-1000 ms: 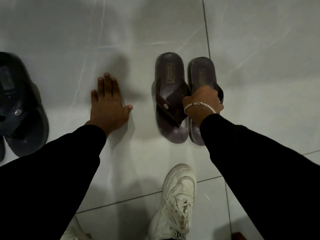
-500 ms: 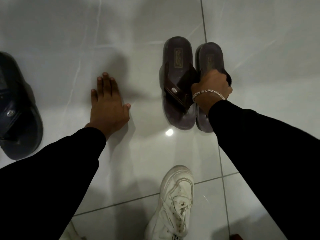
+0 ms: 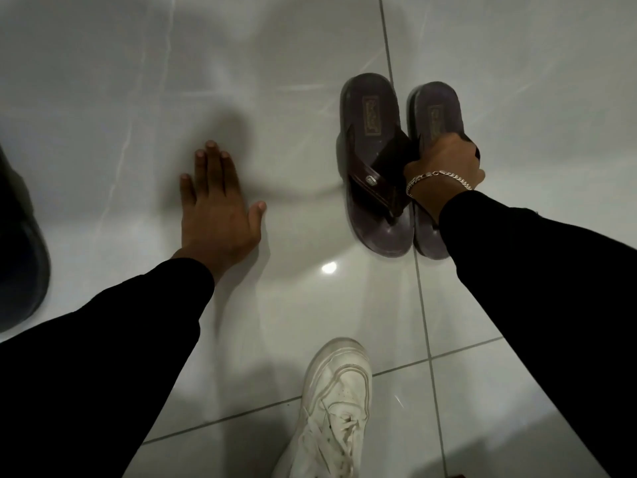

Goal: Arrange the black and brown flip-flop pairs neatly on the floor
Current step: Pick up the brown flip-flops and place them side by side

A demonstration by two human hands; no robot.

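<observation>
Brown flip-flop pair [image 3: 396,167] sits side by side on the floor [image 3: 103,81], soles parallel; right hand [image 3: 444,167] is closed on the right one's strap. Left hand [image 3: 217,215] lies flat and spread on the tile. Black flip-flop [image 3: 20,257] at the left edge looks untouched: roughly half remains.

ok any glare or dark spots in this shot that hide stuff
Head view: one small bright glare spot on the glossy floor below the brown flip-flops; the left hand throws a soft shadow up the tile; the black flip-flop at the left edge is too dark to show detail; grout lines bow from the wide lens.
</observation>
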